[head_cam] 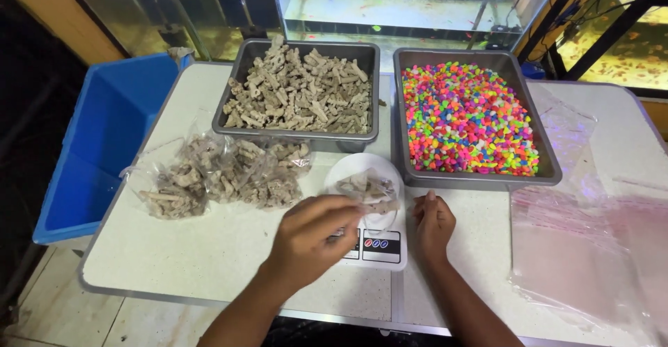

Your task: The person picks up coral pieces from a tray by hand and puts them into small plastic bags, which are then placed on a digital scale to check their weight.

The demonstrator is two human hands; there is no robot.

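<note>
Two hands work at a small scale on a speckled counter.

The pale counter (pixel 209 249) fills the view, with glass fish tanks (pixel 410 2) behind it and a blue plastic bin (pixel 104 145) standing off its left edge. Two grey metal trays sit side by side at the back: the left tray (pixel 300 132) holds rough beige porous sticks, the right tray (pixel 480 178) bright many-coloured gravel. Clear empty bags (pixel 591 249) lie flat at right; filled bags of sticks (pixel 223 176) lie heaped at left. The white scale (pixel 376 246) stands between, its round pan bearing a small clear bag of sticks (pixel 369 188). The left hand (pixel 313 239), fingers curled, pinches that bag's edge; the right hand (pixel 433 225) rests loosely closed just beside the scale, holding nothing.
</note>
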